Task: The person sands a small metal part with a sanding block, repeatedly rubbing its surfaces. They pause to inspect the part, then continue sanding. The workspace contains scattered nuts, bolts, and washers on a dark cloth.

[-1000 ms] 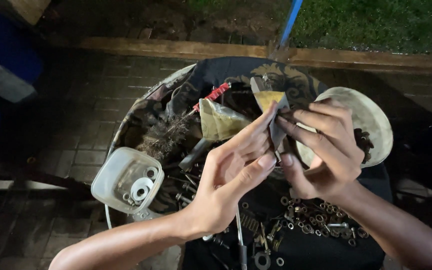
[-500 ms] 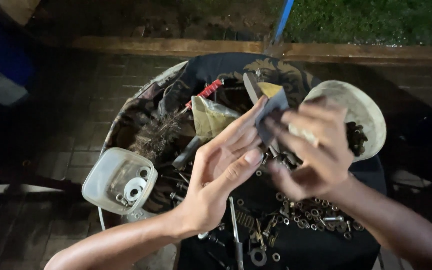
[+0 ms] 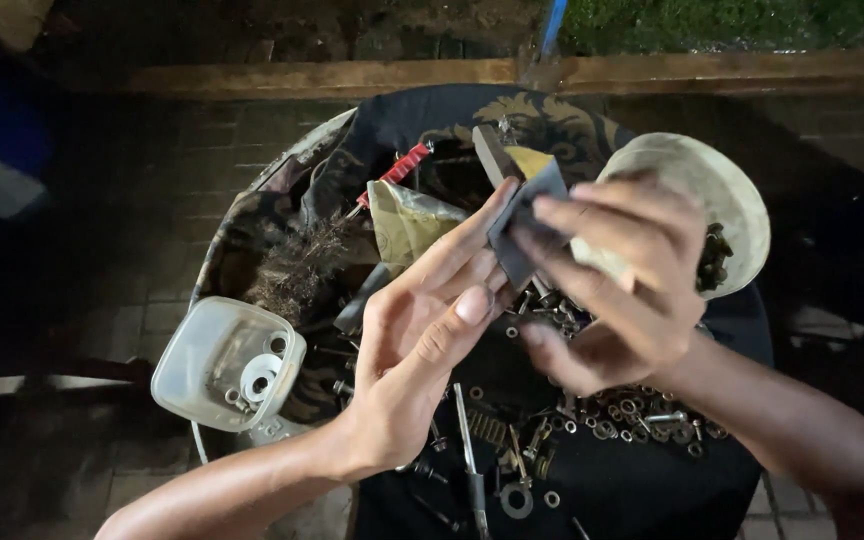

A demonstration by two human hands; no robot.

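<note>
Both hands have drifted right since before, the right hand (image 3: 620, 290) pinching a dark flat piece (image 3: 524, 222) against the open-fingered left hand (image 3: 422, 345); best gripped firmly.

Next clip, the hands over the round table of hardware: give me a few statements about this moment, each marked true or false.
1. Both hands touch the dark flat piece. True.
2. The clear plastic container sits by the right hand. False: it sits by the left hand.
3. Loose washers and nuts lie on the black cloth. True.
4. The pale bowl lies upside down on the ground. False: it sits on the table behind the right hand.
</note>
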